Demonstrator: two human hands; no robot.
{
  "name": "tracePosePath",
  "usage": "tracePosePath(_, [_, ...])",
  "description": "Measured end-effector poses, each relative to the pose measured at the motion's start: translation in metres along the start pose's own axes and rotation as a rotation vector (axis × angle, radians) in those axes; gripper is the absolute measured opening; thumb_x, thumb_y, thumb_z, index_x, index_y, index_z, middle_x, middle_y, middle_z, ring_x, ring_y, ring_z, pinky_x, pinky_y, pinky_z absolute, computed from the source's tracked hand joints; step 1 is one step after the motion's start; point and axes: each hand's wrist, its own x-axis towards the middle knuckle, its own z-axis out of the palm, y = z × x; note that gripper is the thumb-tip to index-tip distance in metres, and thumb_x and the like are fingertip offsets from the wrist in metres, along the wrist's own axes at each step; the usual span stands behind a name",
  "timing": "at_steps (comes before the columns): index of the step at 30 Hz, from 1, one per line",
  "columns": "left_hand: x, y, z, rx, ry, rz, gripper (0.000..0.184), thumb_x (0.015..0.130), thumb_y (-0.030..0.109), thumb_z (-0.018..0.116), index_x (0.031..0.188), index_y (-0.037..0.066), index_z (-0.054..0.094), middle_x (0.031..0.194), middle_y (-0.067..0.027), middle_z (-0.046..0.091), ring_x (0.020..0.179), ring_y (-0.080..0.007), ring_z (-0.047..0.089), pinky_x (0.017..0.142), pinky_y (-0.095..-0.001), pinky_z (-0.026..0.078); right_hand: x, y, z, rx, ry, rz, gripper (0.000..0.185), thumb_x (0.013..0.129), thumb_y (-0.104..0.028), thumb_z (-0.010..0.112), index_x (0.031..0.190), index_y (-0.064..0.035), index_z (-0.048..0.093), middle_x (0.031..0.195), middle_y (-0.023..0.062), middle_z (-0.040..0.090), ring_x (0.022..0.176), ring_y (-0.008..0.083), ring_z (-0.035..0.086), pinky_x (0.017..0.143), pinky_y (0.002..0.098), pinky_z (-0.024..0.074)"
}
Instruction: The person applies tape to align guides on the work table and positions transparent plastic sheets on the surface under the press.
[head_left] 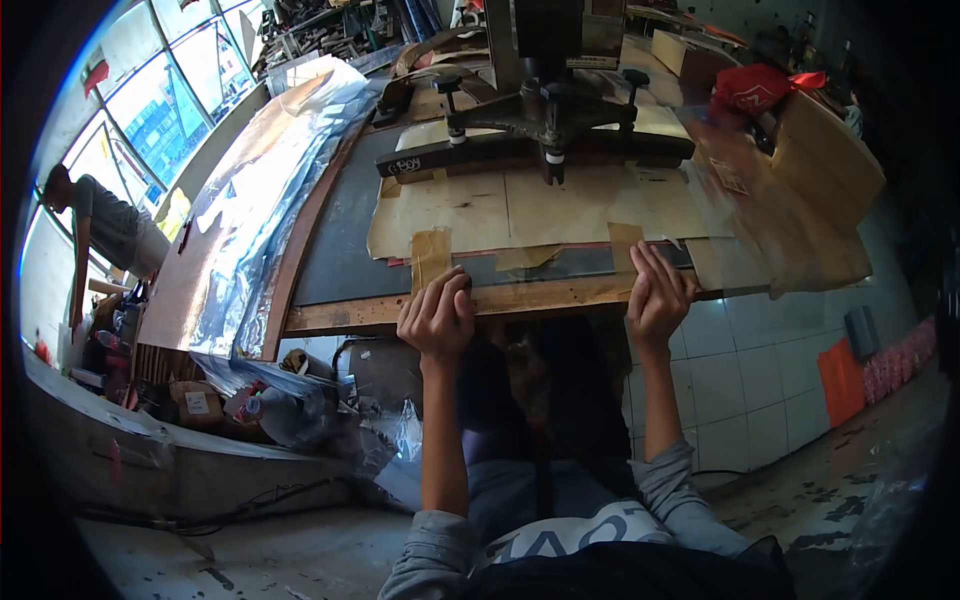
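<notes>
My left hand (pixel 437 312) is at the front edge of the workbench, its fingers curled and closed on the lower end of a brown tape strip (pixel 431 256). To the right, my right hand (pixel 657 300) pinches a second brown tape strip (pixel 625 240), with its fingers held together. Both strips run up to a pale, flat sheet (pixel 460 215) that has a dark line down its middle. Across the sheet's rear part lies a long black bar (pixel 620 147) under a black metal machine head (pixel 545 110). The fingertips' undersides are hidden.
Plastic-covered brown sheets (pixel 245 210) lie on the left. At right are a brown sheet (pixel 800 255), a cardboard box (pixel 825 150) and a red bag (pixel 752 90). Another person (pixel 105 225) bends near the windows. Clutter, including a plastic bottle (pixel 295 415), lies below left.
</notes>
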Motion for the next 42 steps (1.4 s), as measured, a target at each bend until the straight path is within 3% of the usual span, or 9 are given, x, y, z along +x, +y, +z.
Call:
tracePosePath(6, [-0.002, 0.002, 0.003, -0.012, 0.086, 0.01, 0.035, 0.098, 0.026, 0.044, 0.079, 0.015, 0.071, 0.086, 0.0053, 0.072, 0.066, -0.0128, 0.065, 0.055, -0.0266, 0.042, 0.0, -0.002, 0.001, 0.01, 0.04, 0.011, 0.032, 0.096, -0.015, 0.043, 0.107, -0.0087, 0.072, 0.111, 0.002, 0.071, 0.107, 0.016, 0.064, 0.092, 0.0336, 0.0366])
tracePosePath(9, [-0.005, 0.005, -0.001, -0.042, 0.007, -0.048, 0.034, 0.096, 0.021, 0.044, 0.082, 0.011, 0.073, 0.089, 0.0001, 0.073, 0.074, -0.0181, 0.068, 0.066, -0.0304, 0.048, 0.0, -0.002, 0.002, 0.016, 0.048, 0.011, 0.031, 0.095, -0.015, 0.043, 0.107, -0.0082, 0.072, 0.11, 0.0021, 0.071, 0.107, 0.0163, 0.064, 0.092, 0.0337, 0.0366])
tracePosePath(12, [-0.004, 0.006, -0.001, -0.03, 0.009, -0.048, 0.033, 0.096, 0.019, 0.044, 0.082, 0.011, 0.073, 0.09, 0.0002, 0.073, 0.074, -0.0179, 0.068, 0.066, -0.0302, 0.047, -0.001, -0.001, 0.002, 0.018, 0.05, 0.0, 0.03, 0.094, -0.014, 0.044, 0.107, -0.008, 0.071, 0.11, 0.002, 0.071, 0.107, 0.0163, 0.064, 0.092, 0.0336, 0.0365])
tracePosePath(15, [-0.005, 0.002, 0.005, 0.0, 0.09, -0.001, 0.032, 0.097, 0.023, 0.045, 0.079, 0.016, 0.071, 0.086, 0.0065, 0.072, 0.067, -0.0122, 0.065, 0.056, -0.0269, 0.042, 0.0, -0.002, -0.001, 0.011, 0.033, 0.003, 0.03, 0.094, -0.013, 0.045, 0.107, -0.008, 0.071, 0.11, 0.0019, 0.071, 0.107, 0.0163, 0.064, 0.092, 0.0335, 0.0365])
tracePosePath(21, [-0.004, 0.003, 0.003, -0.003, 0.085, -0.006, 0.032, 0.097, 0.023, 0.045, 0.079, 0.017, 0.071, 0.087, 0.0068, 0.072, 0.067, -0.0118, 0.065, 0.056, -0.027, 0.041, 0.0, -0.002, 0.0, 0.019, 0.036, 0.01, 0.03, 0.093, -0.013, 0.045, 0.107, -0.0081, 0.071, 0.11, 0.0021, 0.071, 0.107, 0.0164, 0.064, 0.091, 0.0335, 0.0365])
tracePosePath(24, [-0.005, 0.007, -0.002, -0.025, -0.002, -0.063, 0.032, 0.096, 0.019, 0.045, 0.082, 0.011, 0.073, 0.09, 0.0007, 0.073, 0.074, -0.0178, 0.068, 0.065, -0.03, 0.046, -0.001, -0.002, 0.0, 0.01, 0.036, 0.006, 0.03, 0.093, -0.013, 0.046, 0.107, -0.008, 0.071, 0.11, 0.0022, 0.071, 0.107, 0.0165, 0.064, 0.091, 0.0334, 0.0365])
tracePosePath(33, [-0.006, 0.007, -0.002, -0.04, -0.022, -0.093, 0.032, 0.096, 0.02, 0.045, 0.082, 0.011, 0.072, 0.089, 0.0003, 0.073, 0.076, -0.0192, 0.068, 0.069, -0.0307, 0.048, -0.001, 0.0, 0.001, 0.019, 0.032, 0.01, 0.029, 0.093, -0.013, 0.046, 0.106, -0.0079, 0.071, 0.109, 0.0024, 0.071, 0.106, 0.0163, 0.064, 0.091, 0.0333, 0.0361])
tracePosePath(36, [-0.004, 0.003, 0.0, -0.034, 0.017, -0.038, 0.025, 0.094, 0.021, 0.05, 0.081, 0.014, 0.071, 0.09, 0.0041, 0.072, 0.073, -0.0149, 0.066, 0.062, -0.0279, 0.046, 0.001, -0.001, -0.001, 0.008, 0.018, 0.004, 0.028, 0.093, -0.014, 0.047, 0.106, -0.0078, 0.071, 0.109, 0.0025, 0.071, 0.105, 0.0165, 0.064, 0.091, 0.0337, 0.0359])
tracePosePath(42, [0.005, 0.005, -0.019, -0.072, -0.182, -0.016, 0.013, 0.086, 0.013, 0.06, 0.094, 0.011, 0.07, 0.099, 0.0005, 0.071, 0.08, -0.0179, 0.067, 0.069, -0.0308, 0.049, 0.008, -0.001, -0.011, 0.056, -0.04, -0.018, 0.024, 0.089, -0.014, 0.054, 0.105, -0.0072, 0.071, 0.11, 0.0035, 0.07, 0.106, 0.0184, 0.062, 0.092, 0.0365, 0.0356])
